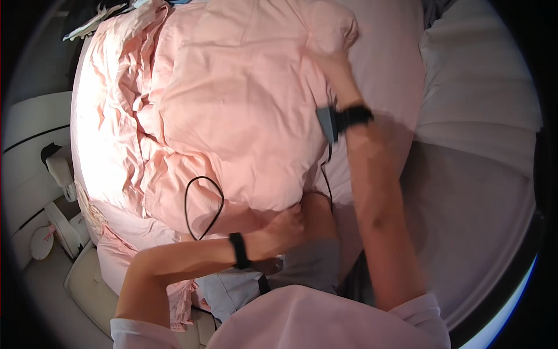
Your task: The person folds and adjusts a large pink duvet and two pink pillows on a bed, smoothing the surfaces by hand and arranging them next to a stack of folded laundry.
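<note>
A puffy pink duvet [232, 110] lies rumpled over the bed. At its near edge, my left hand [285, 228] is closed in a fist on the cloth, close to my bent knee [317, 212]. My right arm reaches to the duvet's far right side. There my right hand [328, 61] is closed on the edge, and the fabric bulges up just beyond it. Motion blurs that hand, and its fingertips are hidden in the folds. Black straps go round both wrists; a grey device [328, 123] sits by the right one.
A black cable [186, 203] loops over the duvet near my left forearm. To the right of the pink sheet [386, 81] is a pale cushioned surface [479, 81]. White furniture [38, 125] and a beige seat [87, 285] stand at the left.
</note>
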{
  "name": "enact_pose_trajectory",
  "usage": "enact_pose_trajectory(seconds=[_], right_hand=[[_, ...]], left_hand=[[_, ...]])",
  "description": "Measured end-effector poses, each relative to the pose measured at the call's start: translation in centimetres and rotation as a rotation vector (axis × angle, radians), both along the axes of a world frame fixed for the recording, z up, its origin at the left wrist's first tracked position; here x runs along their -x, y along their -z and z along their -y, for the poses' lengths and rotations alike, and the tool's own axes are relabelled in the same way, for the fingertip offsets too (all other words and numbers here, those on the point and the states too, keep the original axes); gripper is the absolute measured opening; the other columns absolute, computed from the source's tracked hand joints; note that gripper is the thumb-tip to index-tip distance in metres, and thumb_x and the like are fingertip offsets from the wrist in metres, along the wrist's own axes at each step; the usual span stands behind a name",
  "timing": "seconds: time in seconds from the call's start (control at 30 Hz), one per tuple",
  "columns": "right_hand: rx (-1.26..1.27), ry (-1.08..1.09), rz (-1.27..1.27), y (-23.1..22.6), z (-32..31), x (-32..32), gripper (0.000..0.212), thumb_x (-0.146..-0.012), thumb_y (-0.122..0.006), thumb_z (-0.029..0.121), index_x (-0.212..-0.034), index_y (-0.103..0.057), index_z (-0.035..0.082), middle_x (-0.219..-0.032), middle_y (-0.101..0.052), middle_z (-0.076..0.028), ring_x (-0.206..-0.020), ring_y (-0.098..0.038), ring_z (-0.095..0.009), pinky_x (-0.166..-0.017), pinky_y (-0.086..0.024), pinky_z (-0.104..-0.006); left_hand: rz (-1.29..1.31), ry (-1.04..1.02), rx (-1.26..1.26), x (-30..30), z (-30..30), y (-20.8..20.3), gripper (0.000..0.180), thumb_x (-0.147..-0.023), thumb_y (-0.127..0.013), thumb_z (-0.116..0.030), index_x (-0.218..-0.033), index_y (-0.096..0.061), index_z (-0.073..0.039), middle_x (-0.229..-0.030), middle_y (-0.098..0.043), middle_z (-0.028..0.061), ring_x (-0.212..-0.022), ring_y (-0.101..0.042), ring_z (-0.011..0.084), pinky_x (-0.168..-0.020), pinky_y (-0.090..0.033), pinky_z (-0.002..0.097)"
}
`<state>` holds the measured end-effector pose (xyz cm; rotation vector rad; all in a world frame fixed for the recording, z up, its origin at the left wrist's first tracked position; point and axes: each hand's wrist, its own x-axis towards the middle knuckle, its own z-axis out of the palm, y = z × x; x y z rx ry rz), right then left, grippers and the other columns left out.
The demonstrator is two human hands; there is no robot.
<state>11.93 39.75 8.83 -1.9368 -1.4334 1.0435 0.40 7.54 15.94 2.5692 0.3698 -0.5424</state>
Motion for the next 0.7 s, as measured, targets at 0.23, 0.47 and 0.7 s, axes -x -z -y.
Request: enact_pose_trajectory(seconds=[0.23, 0.47, 0.7], right_hand=[[0.061, 0.067, 0.170, -1.0, 10.6, 3.0, 0.088, -0.067, -0.084, 0.048, -0.119, -0.056, -0.018, -0.114, -0.064, -0.034, -0.109, -0.064, -0.043, -0.094, -0.051, -0.0422], [0.049, -0.094, -0.044, -1.6, 17.0, 3.9, 0.092, -0.064, -0.086, 0.052, -0.115, -0.057, -0.018, -0.099, -0.069, -0.028, -0.094, -0.068, -0.038, -0.084, -0.054, -0.0412], [-0.007, 0.156, -0.284, -1.4, 20.5, 8.0, 0.065, -0.081, -0.080, 0.026, -0.127, -0.054, -0.013, -0.111, -0.066, -0.020, -0.096, -0.065, -0.025, -0.080, -0.055, -0.0349]], left_hand=[[0.494, -1.136, -0.440, 5.3, -11.4, -3.2, 0.057, -0.085, -0.062, -0.027, -0.136, -0.051, -0.004, -0.136, -0.049, 0.0214, -0.127, -0.044, 0.0400, -0.106, -0.036, 0.0505], [0.368, -0.973, -0.481, 12.4, -12.3, 3.7, 0.074, -0.087, -0.060, -0.052, -0.144, -0.045, -0.007, -0.151, -0.040, 0.0174, -0.140, -0.035, 0.0372, -0.117, -0.022, 0.0517], [0.277, -0.595, -0.694, 22.1, -13.7, 3.9, 0.069, -0.076, -0.071, -0.034, -0.135, -0.052, -0.007, -0.145, -0.047, 0.0137, -0.140, -0.037, 0.0313, -0.119, -0.023, 0.0481]])
